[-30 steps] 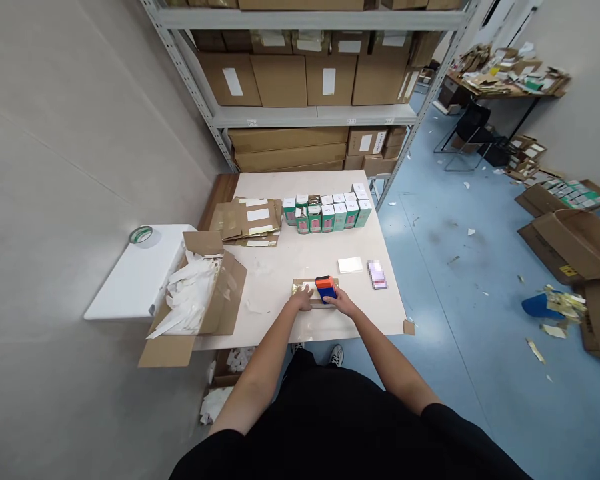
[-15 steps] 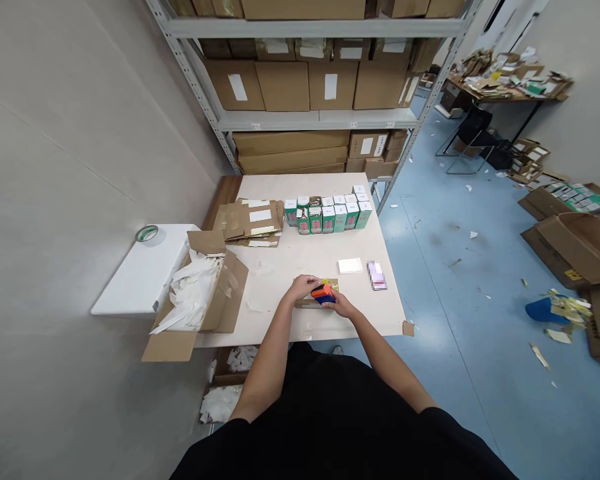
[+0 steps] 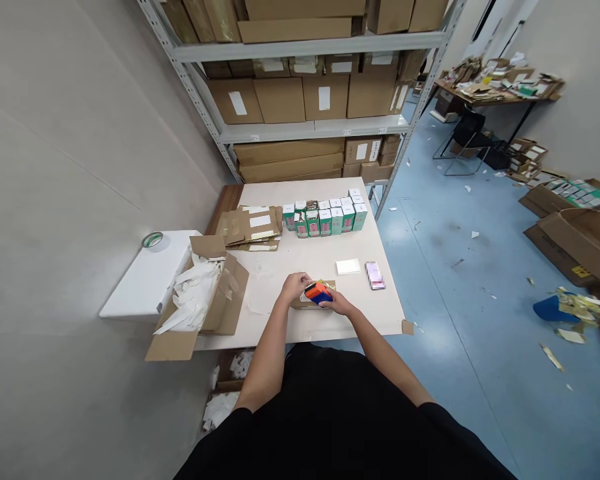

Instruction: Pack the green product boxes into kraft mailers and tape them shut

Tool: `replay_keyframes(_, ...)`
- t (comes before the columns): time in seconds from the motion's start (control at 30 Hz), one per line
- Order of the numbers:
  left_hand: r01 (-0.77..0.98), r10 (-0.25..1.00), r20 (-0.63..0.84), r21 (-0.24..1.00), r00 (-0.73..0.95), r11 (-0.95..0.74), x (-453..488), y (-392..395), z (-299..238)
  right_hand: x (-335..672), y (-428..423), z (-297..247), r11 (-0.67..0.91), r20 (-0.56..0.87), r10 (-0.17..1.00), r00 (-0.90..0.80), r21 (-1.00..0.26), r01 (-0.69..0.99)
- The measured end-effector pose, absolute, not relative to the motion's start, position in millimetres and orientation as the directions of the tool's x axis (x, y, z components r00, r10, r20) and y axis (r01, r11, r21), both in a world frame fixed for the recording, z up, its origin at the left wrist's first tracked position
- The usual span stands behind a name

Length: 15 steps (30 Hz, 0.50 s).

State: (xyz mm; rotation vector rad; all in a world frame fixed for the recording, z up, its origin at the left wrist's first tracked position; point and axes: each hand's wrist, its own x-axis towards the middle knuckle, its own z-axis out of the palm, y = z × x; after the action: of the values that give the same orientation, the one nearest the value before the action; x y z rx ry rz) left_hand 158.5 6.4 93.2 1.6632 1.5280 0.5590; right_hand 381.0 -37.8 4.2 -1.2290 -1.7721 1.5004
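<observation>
My right hand (image 3: 337, 303) is wrapped round an orange and blue tape dispenser (image 3: 319, 293), tilted over a small cardboard box (image 3: 303, 303). The box lies flat near the front edge of the table, with shiny tape (image 3: 330, 285) along its far side. At the dispenser's left end is my left hand (image 3: 295, 287), its fingers bent together over the box. Whatever those fingers pinch is too small to make out. A white card or flat box (image 3: 348, 267) and a purple blurred packet (image 3: 375, 275) lie to the right of my hands.
Several green and white boxes (image 3: 325, 222) stand in rows at the back of the table (image 3: 265, 320). Flattened cardboard (image 3: 253, 227) is stacked beside them. An open carton (image 3: 233, 293) with white paper stands left. Shelving (image 3: 310, 130) rises behind.
The tape dispenser and my right hand have shifted slightly left over the box. My left hand has edged left too. The camera view has tipped up a little.
</observation>
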Motion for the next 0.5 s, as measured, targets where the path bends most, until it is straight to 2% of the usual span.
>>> replay_keyframes(0.2, 0.672, 0.992, -0.121, 0.738, 0.043, 0.061, 154, 5, 99, 386, -34, 12, -0.055, -0.192, 0.874, -0.446, -0.952, 0.301)
replay_keyframes(0.4, 0.653, 0.997, -0.077, 0.754, -0.028, 0.077, 143, 5, 112, 403, -20, 23, -0.083, -0.216, 0.842, -0.494, -0.957, 0.278)
replay_keyframes(0.5, 0.637, 0.993, -0.022, 0.765, -0.118, 0.092, 127, 8, 116, 412, -11, 30, -0.063, -0.226, 0.83, -0.51, -0.946, 0.317)
